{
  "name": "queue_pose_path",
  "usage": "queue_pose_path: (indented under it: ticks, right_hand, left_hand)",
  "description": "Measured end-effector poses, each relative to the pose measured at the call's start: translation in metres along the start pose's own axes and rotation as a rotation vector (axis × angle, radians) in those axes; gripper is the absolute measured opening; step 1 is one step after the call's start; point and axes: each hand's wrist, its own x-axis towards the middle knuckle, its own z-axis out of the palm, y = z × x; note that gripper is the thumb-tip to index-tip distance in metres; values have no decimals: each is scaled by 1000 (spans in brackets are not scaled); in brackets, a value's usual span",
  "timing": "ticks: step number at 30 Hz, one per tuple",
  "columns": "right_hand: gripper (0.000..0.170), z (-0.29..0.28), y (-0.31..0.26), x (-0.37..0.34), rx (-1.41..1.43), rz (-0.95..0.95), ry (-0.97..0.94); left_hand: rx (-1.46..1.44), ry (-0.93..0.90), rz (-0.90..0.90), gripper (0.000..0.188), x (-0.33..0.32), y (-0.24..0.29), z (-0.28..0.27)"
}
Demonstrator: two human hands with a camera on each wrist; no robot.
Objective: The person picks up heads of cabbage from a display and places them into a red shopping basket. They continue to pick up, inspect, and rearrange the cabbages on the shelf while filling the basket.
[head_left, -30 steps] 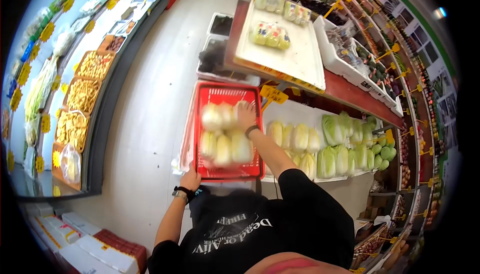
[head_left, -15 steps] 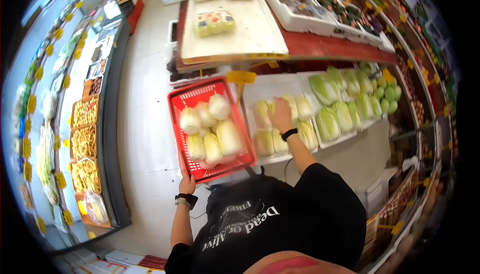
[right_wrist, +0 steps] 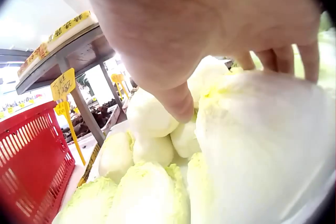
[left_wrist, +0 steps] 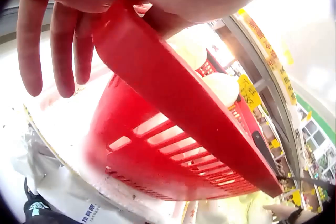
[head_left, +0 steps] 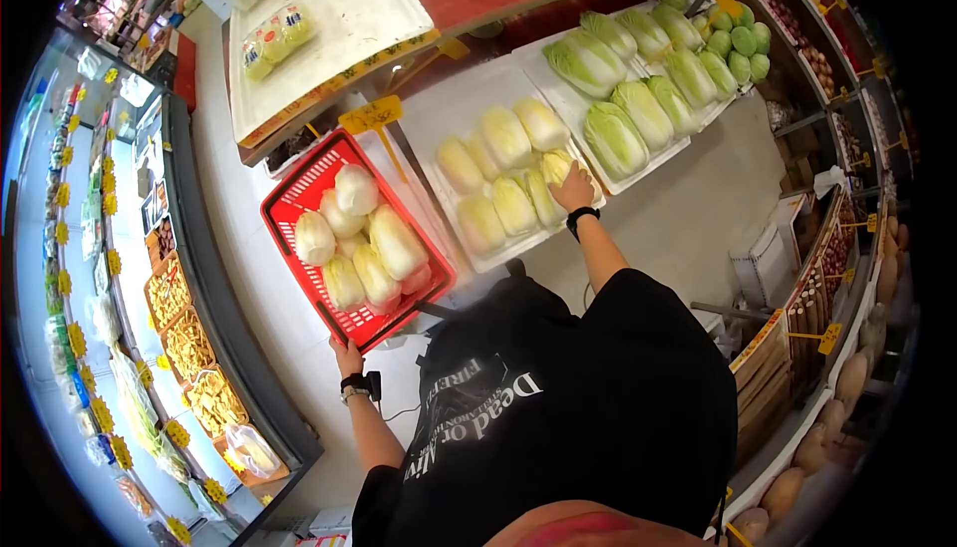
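A red plastic basket (head_left: 291, 200) holds several pale napa cabbages (head_left: 396, 244). At its near left corner my left hand (head_left: 346, 356) holds the rim; in the left wrist view the fingers (left_wrist: 62, 50) hang down outside the corner. To the right, a white tray (head_left: 419, 113) bears two rows of pale napa cabbages (head_left: 506, 136). My right hand (head_left: 572, 191) lies over the napa cabbage (right_wrist: 262, 140) at the tray's near right end. In the right wrist view its thumb (right_wrist: 178, 102) is at one side and its fingertips are over the far side.
Greener napa cabbages (head_left: 643, 113) and round green cabbages (head_left: 740, 53) fill a tray farther right. A shelf (head_left: 349, 8) with bagged produce overhangs the back. A yellow price sign (head_left: 373, 113) stands between basket and tray. A lit display case (head_left: 234, 348) runs along the left.
My right hand has left the basket and moved right over the tray, from its left part to its near right end. The left hand stays at the basket corner; the view has turned.
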Motion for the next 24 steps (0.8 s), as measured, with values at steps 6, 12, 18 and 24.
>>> queue_pose_path:
  ticks: [6,12,18,24]
  right_hand:
    - [126,6,-11,5,-118,71,18]
    - [115,-26,-8,-14,56,-140,201]
    - [112,-102,-104,-91,600,-406,0]
    - [98,-76,-259,-181,575,-734,-322]
  left_hand:
    - [-62,80,-1,60,8,-19,10]
    - [173,165,89,60,3,-19,16]
    - [343,120,-47,71,-14,18,8]
    - [389,69,-92,72,-19,35,3]
